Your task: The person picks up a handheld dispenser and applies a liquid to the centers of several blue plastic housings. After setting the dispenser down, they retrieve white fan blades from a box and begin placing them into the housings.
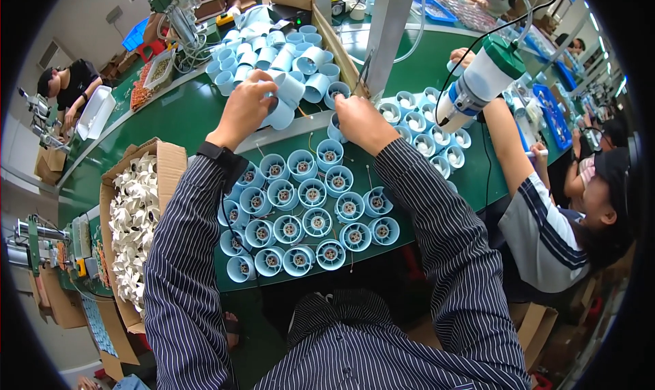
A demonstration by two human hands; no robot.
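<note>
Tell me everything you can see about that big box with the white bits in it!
The cardboard box is tan-brown, longer than wide and open on top, with a broad panel showing on its right. It holds a jumbled heap of white, curvy-bladed pieces that look plastic. It sits slanted left of the rows of blue cups. The striped left sleeve hides part of it; I can't tell whether they touch.

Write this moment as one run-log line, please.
left hand: touching blue cups; right hand: at blue cup; near: cup rows; left: box, white fans
</note>
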